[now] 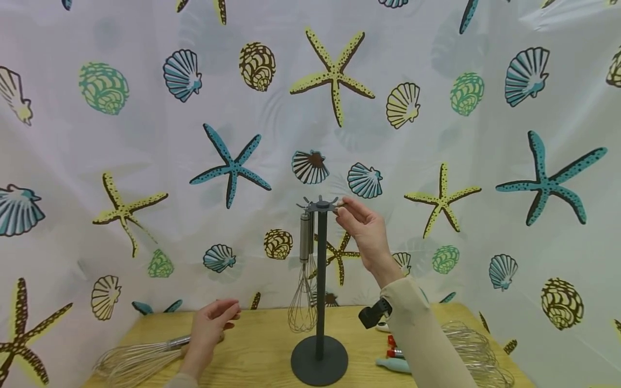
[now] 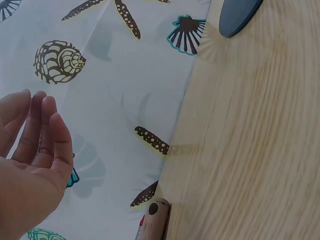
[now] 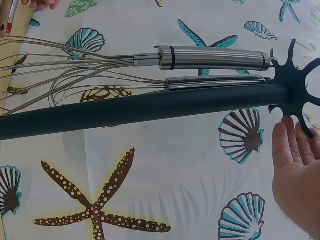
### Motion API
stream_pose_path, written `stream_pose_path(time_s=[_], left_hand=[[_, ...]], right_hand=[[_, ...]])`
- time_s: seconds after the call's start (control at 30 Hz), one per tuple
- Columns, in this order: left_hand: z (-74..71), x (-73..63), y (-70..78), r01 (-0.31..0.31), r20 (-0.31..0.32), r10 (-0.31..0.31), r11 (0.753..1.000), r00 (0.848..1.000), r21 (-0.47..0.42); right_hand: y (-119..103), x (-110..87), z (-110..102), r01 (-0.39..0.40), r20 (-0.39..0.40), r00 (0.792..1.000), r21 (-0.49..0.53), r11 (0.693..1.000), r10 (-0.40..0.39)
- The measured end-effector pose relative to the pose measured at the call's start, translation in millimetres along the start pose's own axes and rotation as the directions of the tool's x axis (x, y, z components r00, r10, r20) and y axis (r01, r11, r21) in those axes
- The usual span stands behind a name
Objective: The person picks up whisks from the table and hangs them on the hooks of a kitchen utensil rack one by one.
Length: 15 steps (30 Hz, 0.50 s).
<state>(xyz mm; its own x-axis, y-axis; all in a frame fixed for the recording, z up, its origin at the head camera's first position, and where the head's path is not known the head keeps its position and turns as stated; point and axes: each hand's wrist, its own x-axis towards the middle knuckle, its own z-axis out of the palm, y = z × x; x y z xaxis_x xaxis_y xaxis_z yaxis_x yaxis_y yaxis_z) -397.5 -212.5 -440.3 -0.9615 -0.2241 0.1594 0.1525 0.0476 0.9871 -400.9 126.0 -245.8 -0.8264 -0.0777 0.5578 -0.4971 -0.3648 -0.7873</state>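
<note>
While seemingly steadying the whisk stand (image 1: 321,280) with right hand (image 1: 365,230) (cannot tell if pinching), left hand (image 1: 211,326) relaxed and empty, probably calls next for easing fingers clear.

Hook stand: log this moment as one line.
hook stand: upright, two steel-handled balloon whisks hanging | right hand: at the hooks | left hand: holding nothing

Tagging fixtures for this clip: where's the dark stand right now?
Head view: the dark stand is upright on the wooden table, slightly right of centre, two whisks hanging at its left and the person's right hand at its hooked top.
</note>
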Motion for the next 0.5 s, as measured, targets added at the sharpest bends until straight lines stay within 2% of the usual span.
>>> stream_pose_path(time_s=[0.17,0.37,0.5], left_hand=[[-10.9,5.8,-8.6,0.049,0.002,-0.049,0.998,0.999,0.037],[-19.7,9.0,-13.7,0.068,0.05,-0.072,0.994,0.996,0.085],[-25.0,9.2,-13.9,0.083,0.06,-0.088,0.993,0.994,0.083]], right_hand=[[0,0.4,1,-0.002,-0.001,1.0,-0.006,1.0,0.002],[0,0.3,0,-0.005,-0.01,1.0,-0.004,1.0,0.005],[0,0.9,0,-0.009,-0.013,1.0,-0.002,1.0,0.009]])
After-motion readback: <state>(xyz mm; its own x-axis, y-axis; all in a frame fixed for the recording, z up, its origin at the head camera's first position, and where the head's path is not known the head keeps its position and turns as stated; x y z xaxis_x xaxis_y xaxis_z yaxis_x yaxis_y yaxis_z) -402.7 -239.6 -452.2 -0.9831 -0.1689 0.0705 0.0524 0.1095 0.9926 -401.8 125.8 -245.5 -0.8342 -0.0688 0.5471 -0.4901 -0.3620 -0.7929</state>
